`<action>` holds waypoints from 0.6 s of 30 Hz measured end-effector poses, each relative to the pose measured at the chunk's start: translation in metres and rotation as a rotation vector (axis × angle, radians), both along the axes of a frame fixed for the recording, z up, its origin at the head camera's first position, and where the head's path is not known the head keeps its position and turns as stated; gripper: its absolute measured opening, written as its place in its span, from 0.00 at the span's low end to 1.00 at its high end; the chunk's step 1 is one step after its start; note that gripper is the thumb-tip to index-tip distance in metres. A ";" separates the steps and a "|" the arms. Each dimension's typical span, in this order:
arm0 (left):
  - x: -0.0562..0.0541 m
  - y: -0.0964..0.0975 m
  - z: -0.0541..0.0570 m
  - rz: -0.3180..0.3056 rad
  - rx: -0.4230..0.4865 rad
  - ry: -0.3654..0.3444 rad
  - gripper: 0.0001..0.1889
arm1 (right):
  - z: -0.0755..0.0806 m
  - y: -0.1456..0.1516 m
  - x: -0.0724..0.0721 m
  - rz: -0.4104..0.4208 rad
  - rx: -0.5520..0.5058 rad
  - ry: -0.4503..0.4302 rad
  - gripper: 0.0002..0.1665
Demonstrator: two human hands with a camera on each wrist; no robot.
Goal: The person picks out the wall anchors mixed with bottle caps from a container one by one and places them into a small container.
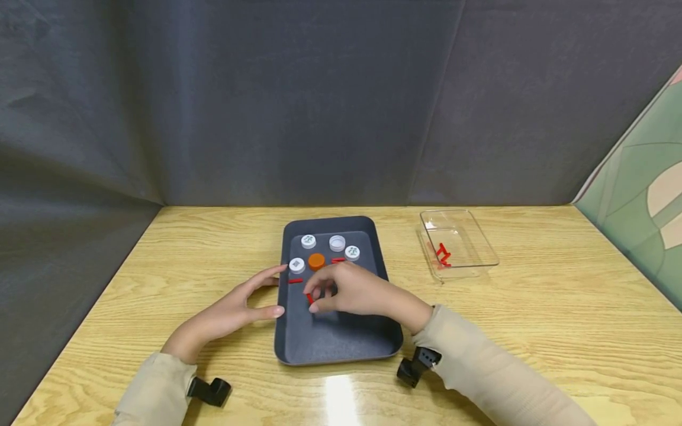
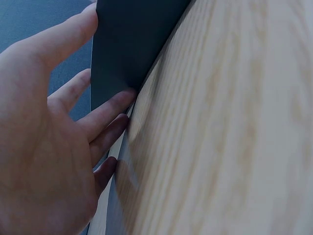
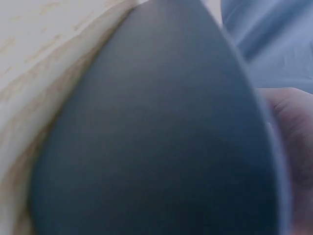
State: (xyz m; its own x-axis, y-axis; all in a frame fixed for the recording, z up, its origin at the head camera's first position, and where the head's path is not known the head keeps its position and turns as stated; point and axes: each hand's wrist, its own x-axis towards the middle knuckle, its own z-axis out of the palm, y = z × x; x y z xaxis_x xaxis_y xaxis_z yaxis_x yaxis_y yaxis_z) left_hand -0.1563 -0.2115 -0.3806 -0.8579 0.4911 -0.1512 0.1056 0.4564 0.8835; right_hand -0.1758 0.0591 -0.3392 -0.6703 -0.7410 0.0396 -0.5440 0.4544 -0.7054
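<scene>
A dark grey tray (image 1: 319,346) lies on the table with its long sides running away from me. My left hand (image 1: 226,313) rests its thumb and straight fingers against the tray's left side; the left wrist view shows these fingers along the outer wall (image 2: 129,49). Over the middle of the tray, my right hand (image 1: 354,290) pinches a small red stick (image 1: 310,299) between thumb and fingers. Farther up the tray sit an orange cap (image 1: 317,261) and several white caps (image 1: 296,265). One red stick (image 1: 295,281) lies below the left white cap, another (image 1: 338,260) beside the orange cap.
To the tray's right stands a clear rectangular container (image 1: 483,237) with several red sticks (image 1: 443,253) inside. A grey curtain (image 1: 298,106) hangs behind the wooden table (image 1: 533,331). The tray's wall fills most of the right wrist view.
</scene>
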 end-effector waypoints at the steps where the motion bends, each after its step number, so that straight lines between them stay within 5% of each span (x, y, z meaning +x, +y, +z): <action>1: 0.000 0.000 0.000 0.003 0.002 -0.005 0.41 | 0.001 0.002 0.000 -0.004 -0.006 0.005 0.14; 18: 0.001 0.001 0.001 0.009 0.006 -0.008 0.42 | 0.014 0.031 0.008 -0.068 -0.090 0.077 0.15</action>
State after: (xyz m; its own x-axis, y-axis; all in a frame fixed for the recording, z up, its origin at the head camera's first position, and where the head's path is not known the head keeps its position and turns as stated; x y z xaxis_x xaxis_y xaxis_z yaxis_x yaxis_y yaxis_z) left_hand -0.1558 -0.2109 -0.3795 -0.8610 0.4843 -0.1552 0.0946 0.4523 0.8868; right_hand -0.1678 0.0901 -0.3249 -0.7111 -0.6852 0.1575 -0.5684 0.4284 -0.7024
